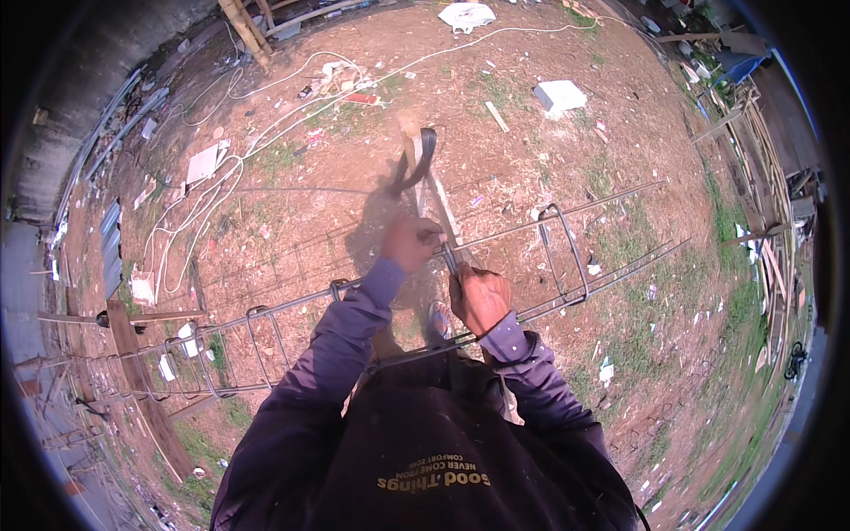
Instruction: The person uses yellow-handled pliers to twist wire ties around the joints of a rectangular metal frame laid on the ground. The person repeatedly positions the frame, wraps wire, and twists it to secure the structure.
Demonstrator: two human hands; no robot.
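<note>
A long rebar cage [292, 303] of thin bars and bent stirrups lies across in front of me. My right hand [482, 299] is closed around a slim grey metal tool [450, 260], pincer-like, at the cage's far bar. Just left of it, my left hand [412, 244] has its fingers pinched together by the same bar; what is between them is hidden. A loop of dark tie wire [428, 146] hangs over a wooden support [440, 199] just beyond my hands. To the right, a rectangular stirrup [546, 252] stands around the bars.
A wooden plank [146, 389] supports the cage's left part. Pale cable [310, 111] snakes over the dirt. A white block [560, 96] and a white bag [467, 17] lie farther off. Timber [770, 186] is piled at the right edge, and a bamboo pole [245, 34] stands far left.
</note>
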